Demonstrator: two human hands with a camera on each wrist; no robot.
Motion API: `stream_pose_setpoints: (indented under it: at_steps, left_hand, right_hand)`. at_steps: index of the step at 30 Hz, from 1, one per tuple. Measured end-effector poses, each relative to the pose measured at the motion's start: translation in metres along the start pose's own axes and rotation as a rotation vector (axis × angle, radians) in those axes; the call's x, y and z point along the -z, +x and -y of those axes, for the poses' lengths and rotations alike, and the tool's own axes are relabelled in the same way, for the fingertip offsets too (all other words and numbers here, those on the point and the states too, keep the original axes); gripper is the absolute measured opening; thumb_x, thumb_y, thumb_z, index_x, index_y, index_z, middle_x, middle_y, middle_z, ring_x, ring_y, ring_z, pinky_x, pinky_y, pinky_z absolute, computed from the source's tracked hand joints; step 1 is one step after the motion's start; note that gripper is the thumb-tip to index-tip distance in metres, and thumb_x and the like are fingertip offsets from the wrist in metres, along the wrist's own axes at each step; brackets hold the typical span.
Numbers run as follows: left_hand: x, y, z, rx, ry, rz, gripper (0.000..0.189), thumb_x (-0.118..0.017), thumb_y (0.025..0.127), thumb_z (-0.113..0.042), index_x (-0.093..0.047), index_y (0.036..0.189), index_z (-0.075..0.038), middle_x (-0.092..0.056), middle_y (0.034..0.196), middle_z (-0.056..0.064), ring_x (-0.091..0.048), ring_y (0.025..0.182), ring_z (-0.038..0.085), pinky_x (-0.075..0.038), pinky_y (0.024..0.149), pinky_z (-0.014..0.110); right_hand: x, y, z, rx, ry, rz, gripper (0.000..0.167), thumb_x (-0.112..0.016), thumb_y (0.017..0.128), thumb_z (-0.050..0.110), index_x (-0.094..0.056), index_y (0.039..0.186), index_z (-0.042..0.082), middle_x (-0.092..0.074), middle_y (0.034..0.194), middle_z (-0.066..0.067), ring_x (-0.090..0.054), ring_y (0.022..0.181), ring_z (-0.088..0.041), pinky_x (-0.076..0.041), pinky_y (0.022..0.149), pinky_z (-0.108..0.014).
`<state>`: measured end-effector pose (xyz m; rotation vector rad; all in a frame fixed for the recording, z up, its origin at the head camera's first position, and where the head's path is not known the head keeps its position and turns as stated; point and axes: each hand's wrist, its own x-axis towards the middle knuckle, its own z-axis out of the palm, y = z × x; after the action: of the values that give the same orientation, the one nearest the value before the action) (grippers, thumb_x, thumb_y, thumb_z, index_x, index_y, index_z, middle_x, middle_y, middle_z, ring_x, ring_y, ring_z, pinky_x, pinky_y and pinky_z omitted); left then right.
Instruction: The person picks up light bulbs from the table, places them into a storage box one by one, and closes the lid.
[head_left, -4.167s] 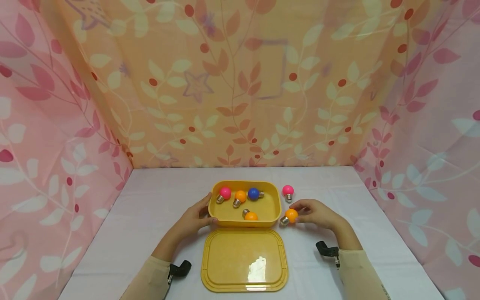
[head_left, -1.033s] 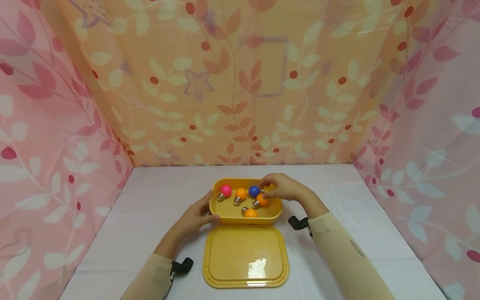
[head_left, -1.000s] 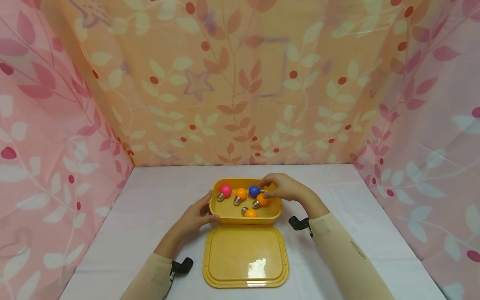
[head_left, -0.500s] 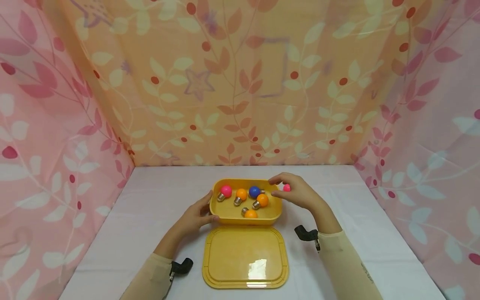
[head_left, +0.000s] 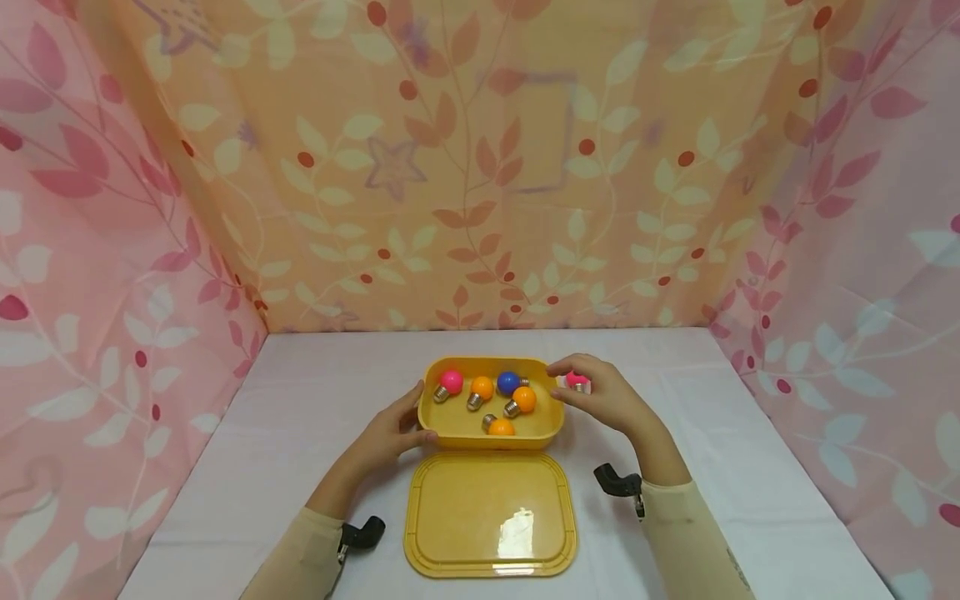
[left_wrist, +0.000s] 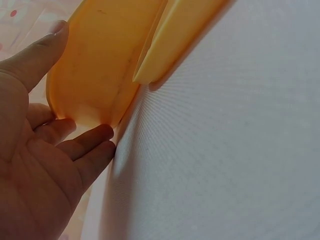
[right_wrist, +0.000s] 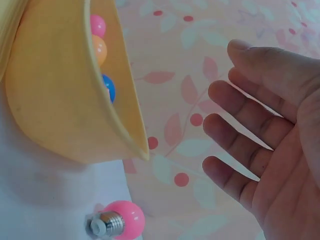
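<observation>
In the head view, my left hand [head_left: 386,433] holds the left end of a yellow plastic box [head_left: 457,427], thumb at the near corner and fingers along the side. Inside lie several small light bulbs with metal screw bases: a pink bulb [head_left: 451,382], a blue bulb [head_left: 507,383] and orange bulbs, one [head_left: 523,399] close to the blue one. My right hand [head_left: 603,396] hovers at the box's right end, its fingers spread and holding nothing. Partly behind it, another pink bulb [right_wrist: 127,220] lies on the table outside the box, plainer in the right wrist view.
A yellow lid [head_left: 480,517] lies flat on the white-covered table [head_left: 315,375], just in front of the box. Patterned cloth [head_left: 480,167] hangs behind and at both sides. Each wrist carries a small black camera [head_left: 618,481].
The right hand brought an orange bulb from the table into the box and let it go beside the blue bulb. It then drew back right, past the box's edge. The left hand stayed.
</observation>
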<state>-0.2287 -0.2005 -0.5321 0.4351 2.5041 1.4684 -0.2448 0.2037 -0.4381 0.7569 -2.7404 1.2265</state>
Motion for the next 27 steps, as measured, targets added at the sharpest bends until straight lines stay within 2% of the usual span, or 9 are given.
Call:
stream_pose_setpoints:
  at_steps: [5, 10, 14, 21, 27]
  left_hand:
    - [0.001, -0.001, -0.001, 0.002, 0.005, -0.011, 0.101, -0.082, 0.086, -0.043, -0.02, 0.165, -0.03, -0.021, 0.17, -0.003, -0.04, 0.149, 0.031, -0.031, 0.121, 0.049]
    - [0.001, 0.001, -0.001, -0.027, -0.007, 0.007, 0.099, -0.081, 0.088, -0.037, -0.02, 0.165, -0.025, -0.02, 0.171, -0.001, -0.041, 0.148, 0.031, -0.031, 0.122, 0.048]
    - [0.001, 0.001, 0.0, -0.049, -0.03, 0.019, 0.1, -0.082, 0.088, -0.037, -0.02, 0.165, -0.022, -0.02, 0.171, 0.001, -0.041, 0.148, 0.031, -0.032, 0.122, 0.047]
    - [0.001, 0.0, 0.002, -0.021, -0.028, 0.027, 0.102, -0.082, 0.085, -0.043, -0.019, 0.165, -0.028, -0.022, 0.17, -0.005, -0.042, 0.148, 0.028, -0.033, 0.121, 0.045]
    - [0.002, 0.001, 0.002, -0.025, -0.041, 0.027, 0.101, -0.082, 0.087, -0.039, -0.02, 0.165, -0.027, -0.021, 0.17, -0.003, -0.041, 0.148, 0.029, -0.033, 0.121, 0.045]
  right_hand:
    - [0.001, 0.002, -0.004, 0.014, -0.023, -0.033, 0.033, -0.078, 0.093, 0.033, -0.072, 0.122, 0.019, -0.069, 0.125, 0.002, -0.061, 0.12, -0.025, -0.048, 0.107, -0.058]
    - [0.001, -0.001, -0.017, -0.04, -0.031, -0.094, 0.035, -0.079, 0.092, 0.027, -0.071, 0.124, 0.014, -0.068, 0.126, 0.002, -0.06, 0.123, -0.025, -0.048, 0.109, -0.057]
    - [0.0, -0.002, -0.03, -0.076, -0.035, -0.146, 0.036, -0.08, 0.092, 0.025, -0.07, 0.126, 0.015, -0.069, 0.126, -0.003, -0.06, 0.12, -0.027, -0.048, 0.107, -0.056]
    - [-0.005, -0.002, -0.052, -0.198, -0.041, -0.231, 0.045, -0.08, 0.091, 0.024, -0.066, 0.132, 0.012, -0.067, 0.128, -0.007, -0.059, 0.117, -0.029, -0.049, 0.105, -0.055]
    - [-0.012, 0.001, -0.07, -0.253, -0.053, -0.307, 0.048, -0.08, 0.091, 0.022, -0.065, 0.134, 0.007, -0.065, 0.13, -0.015, -0.059, 0.116, -0.035, -0.05, 0.102, -0.057]
